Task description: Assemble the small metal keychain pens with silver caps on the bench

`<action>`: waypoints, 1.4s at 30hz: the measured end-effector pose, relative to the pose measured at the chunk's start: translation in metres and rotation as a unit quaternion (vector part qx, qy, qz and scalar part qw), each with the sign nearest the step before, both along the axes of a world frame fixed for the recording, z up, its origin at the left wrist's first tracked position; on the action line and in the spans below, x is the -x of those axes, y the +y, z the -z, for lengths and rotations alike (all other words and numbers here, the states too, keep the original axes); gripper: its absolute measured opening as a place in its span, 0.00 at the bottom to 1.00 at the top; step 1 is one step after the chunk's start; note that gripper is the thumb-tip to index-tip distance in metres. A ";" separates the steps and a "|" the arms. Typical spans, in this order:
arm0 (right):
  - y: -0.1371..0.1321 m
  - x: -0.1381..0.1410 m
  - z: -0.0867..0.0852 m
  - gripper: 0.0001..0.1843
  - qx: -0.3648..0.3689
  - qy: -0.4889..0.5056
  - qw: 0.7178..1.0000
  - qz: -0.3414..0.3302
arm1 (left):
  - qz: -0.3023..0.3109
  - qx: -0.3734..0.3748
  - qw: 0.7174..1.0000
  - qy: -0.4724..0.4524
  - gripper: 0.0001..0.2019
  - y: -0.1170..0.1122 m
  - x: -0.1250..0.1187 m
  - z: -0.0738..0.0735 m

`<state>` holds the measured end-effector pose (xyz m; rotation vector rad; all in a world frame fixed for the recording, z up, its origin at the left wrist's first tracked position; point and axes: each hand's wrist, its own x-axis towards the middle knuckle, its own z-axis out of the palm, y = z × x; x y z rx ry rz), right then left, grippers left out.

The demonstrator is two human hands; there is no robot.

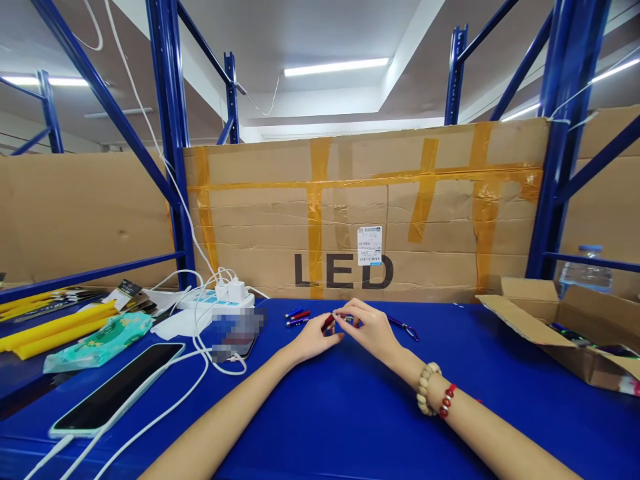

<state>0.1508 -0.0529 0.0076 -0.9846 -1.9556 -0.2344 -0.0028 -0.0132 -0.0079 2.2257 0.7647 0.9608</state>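
Note:
Both my hands meet over the middle of the blue table point(350, 413). My left hand point(315, 337) is closed, pinching a small red pen-like item point(328, 323) at its fingertips. My right hand point(367, 327) is closed on the other end, where a small metallic part point(347, 319) shows between the fingers. A bead bracelet sits on my right wrist. Just behind my left hand lie a few small blue and red pen-like items point(297, 316). A blue item with a clip point(404, 327) lies to the right of my right hand.
A taped cardboard wall marked "LED" point(350, 220) stands at the back. Left: a white power strip point(220, 303) with chargers and cables, a phone point(117, 390), a tissue pack point(100, 340), yellow strips point(55, 327). Right: an open carton point(565, 333) and a water bottle point(585, 270). Blue rack posts flank the table.

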 end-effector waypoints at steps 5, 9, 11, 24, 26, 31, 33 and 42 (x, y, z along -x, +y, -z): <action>0.001 0.001 0.000 0.14 0.006 -0.013 1.000 -0.005 | -0.008 -0.005 1.000 -0.004 0.06 0.003 0.001 0.002; 0.001 0.002 0.000 0.14 0.014 -0.020 1.000 -0.011 | -0.018 -0.012 1.000 0.022 0.05 0.000 0.001 0.002; 0.001 0.002 0.000 0.15 0.017 -0.016 1.000 -0.012 | -0.032 -0.016 0.999 0.033 0.05 -0.001 0.001 0.002; -0.001 0.005 0.001 0.09 0.057 -0.017 0.998 0.000 | -0.087 -0.084 0.989 0.083 0.05 0.012 0.001 0.015; -0.002 0.005 0.000 0.08 0.064 -0.015 0.998 -0.002 | -0.098 -0.093 0.986 0.099 0.06 0.013 0.001 0.015; -0.001 0.004 0.001 0.07 0.082 -0.033 0.996 0.006 | -0.121 -0.105 0.977 0.144 0.06 0.008 0.001 0.010; 0.000 0.003 0.003 0.07 0.093 -0.050 0.994 0.013 | -0.124 -0.121 0.970 0.169 0.06 0.006 0.001 0.008; -0.003 0.008 0.006 0.10 0.100 -0.098 0.989 0.045 | -0.243 -0.151 0.918 0.276 0.12 -0.009 0.001 -0.003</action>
